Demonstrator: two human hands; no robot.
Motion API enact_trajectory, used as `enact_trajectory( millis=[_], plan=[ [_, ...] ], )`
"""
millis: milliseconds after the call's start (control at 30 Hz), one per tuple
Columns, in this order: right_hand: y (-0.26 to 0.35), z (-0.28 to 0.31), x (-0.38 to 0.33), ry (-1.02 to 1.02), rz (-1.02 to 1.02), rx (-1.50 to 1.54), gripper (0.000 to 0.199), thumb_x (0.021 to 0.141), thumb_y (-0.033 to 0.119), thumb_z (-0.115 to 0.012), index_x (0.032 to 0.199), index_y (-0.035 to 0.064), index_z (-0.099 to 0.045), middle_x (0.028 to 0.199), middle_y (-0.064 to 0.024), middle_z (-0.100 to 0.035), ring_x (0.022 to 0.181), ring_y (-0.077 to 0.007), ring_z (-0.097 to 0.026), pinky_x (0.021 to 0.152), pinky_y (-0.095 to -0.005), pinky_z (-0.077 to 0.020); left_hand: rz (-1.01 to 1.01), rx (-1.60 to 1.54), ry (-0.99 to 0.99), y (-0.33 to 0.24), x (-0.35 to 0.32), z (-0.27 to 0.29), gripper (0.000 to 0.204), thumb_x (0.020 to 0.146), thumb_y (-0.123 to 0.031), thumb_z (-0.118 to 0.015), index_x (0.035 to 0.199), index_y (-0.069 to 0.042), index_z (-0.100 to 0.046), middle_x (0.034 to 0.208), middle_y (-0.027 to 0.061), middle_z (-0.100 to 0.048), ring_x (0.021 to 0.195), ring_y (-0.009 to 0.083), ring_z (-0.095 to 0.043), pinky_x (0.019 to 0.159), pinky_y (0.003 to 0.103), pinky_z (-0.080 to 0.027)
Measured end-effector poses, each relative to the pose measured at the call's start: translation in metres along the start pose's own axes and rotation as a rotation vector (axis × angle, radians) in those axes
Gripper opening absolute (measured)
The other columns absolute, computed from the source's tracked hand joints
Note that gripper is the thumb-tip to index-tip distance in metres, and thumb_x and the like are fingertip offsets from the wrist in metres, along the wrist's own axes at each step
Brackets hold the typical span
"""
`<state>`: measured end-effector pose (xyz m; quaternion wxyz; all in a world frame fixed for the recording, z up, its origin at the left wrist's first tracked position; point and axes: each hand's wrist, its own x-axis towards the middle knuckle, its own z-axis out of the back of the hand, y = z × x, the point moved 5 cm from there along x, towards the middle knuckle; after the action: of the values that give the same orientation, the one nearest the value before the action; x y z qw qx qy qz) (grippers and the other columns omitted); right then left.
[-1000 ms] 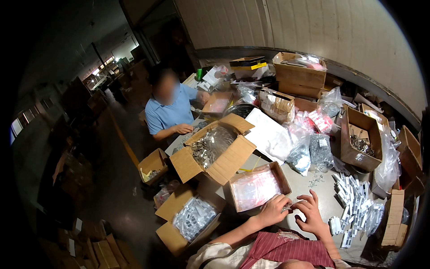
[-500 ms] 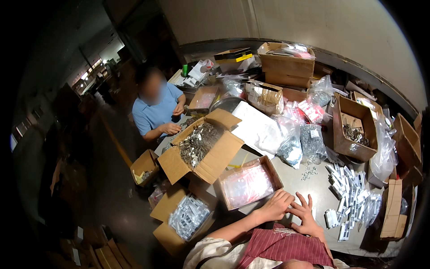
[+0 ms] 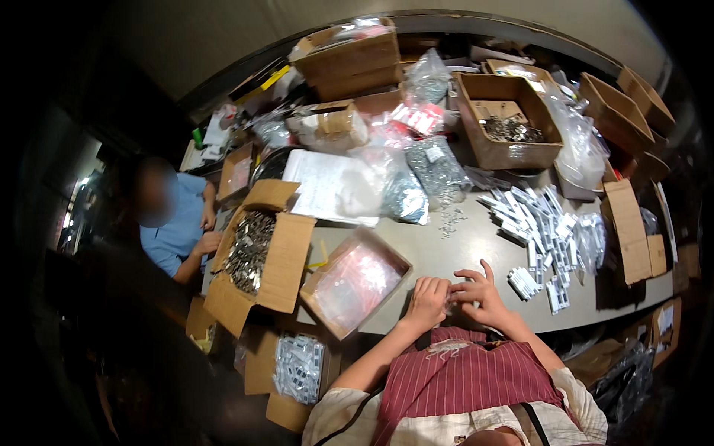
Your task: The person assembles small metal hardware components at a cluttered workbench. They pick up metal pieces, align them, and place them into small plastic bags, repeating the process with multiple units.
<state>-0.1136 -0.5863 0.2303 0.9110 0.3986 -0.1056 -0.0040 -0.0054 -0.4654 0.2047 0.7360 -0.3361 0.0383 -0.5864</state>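
At the near edge of the table my left hand (image 3: 428, 304) and my right hand (image 3: 482, 300) meet in front of my striped red apron (image 3: 468, 372). The left fingers are bent and pressed together. On the right, thumb and lower fingers close toward the left fingertips while a finger points up. A small, clear-looking bit shows between them, too small and covered to name. Left of my hands is a cardboard box (image 3: 405, 269) holding clear and pinkish plastic bags (image 3: 357, 281). To their right lies a heap of grey-white metal or plastic strips (image 3: 537, 223).
An open carton (image 3: 291, 260) of small metal parts stands at the left, near a person in blue (image 3: 178, 223). Below it, another carton (image 3: 260, 364) holds bagged strips. Papers (image 3: 320, 186), bags of hardware (image 3: 439, 167) and a box of metal pieces (image 3: 513, 152) crowd the back.
The view has swung to the right, so the table sits further left and higher. My hands stay together; the right fingers have drawn in closer to the left ones.
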Motion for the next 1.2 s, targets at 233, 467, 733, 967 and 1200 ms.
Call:
enact_trajectory(
  millis=[233,467,733,967,1200],
  plan=[
    [-0.078,0.029,0.034,-0.339,-0.168,0.034,0.043,0.073,0.005,-0.059,0.115,0.002,-0.066,0.119,-0.0208,-0.065,0.114,-0.0415,-0.059,0.103,-0.045,-0.0456,0.137,-0.152,-0.121,0.024,-0.012,-0.041,0.029,0.082,0.002,-0.062,0.111,-0.004,-0.061,0.096,0.0141,-0.062,0.093,0.0362,-0.059,0.084,0.046,-0.046],
    [-0.151,0.031,0.096,-0.406,-0.185,-0.258,0.054,0.072,-0.006,-0.058,0.126,-0.003,-0.059,0.129,-0.0252,-0.057,0.122,-0.0449,-0.053,0.107,-0.0471,-0.0441,0.154,-0.19,-0.184,0.03,-0.011,-0.042,0.029,0.083,0.001,-0.062,0.111,-0.007,-0.062,0.091,0.011,-0.061,0.088,0.0325,-0.061,0.081,0.044,-0.048],
    [-0.139,0.027,0.114,-0.194,-0.092,-0.409,0.038,0.071,-0.006,-0.062,0.109,0.0002,-0.066,0.112,-0.0171,-0.063,0.109,-0.0382,-0.057,0.095,-0.0444,-0.0501,0.19,-0.255,-0.153,0.028,-0.011,-0.036,0.028,0.08,0.0,-0.065,0.107,-0.007,-0.063,0.094,0.0111,-0.062,0.093,0.0348,-0.058,0.087,0.044,-0.045],
    [-0.123,0.023,0.078,-0.221,-0.156,-0.485,0.008,0.08,0.002,-0.065,0.086,0.002,-0.061,0.085,-0.0169,-0.062,0.087,-0.0381,-0.061,0.077,-0.0476,-0.0525,0.21,-0.321,-0.184,0.039,-0.017,-0.052,0.027,0.079,0.0,-0.065,0.105,-0.008,-0.064,0.093,0.0108,-0.062,0.091,0.0343,-0.058,0.086,0.045,-0.045],
    [-0.141,0.039,0.062,-0.279,-0.489,0.057,0.014,0.081,0.006,-0.067,0.094,0.001,-0.068,0.083,-0.0141,-0.067,0.073,-0.0255,-0.064,0.068,-0.0359,-0.0541,0.177,-0.291,-0.199,0.034,-0.013,-0.043,0.028,0.079,0.001,-0.065,0.106,-0.008,-0.064,0.093,0.0109,-0.062,0.091,0.0345,-0.058,0.085,0.045,-0.046]
  ],
)
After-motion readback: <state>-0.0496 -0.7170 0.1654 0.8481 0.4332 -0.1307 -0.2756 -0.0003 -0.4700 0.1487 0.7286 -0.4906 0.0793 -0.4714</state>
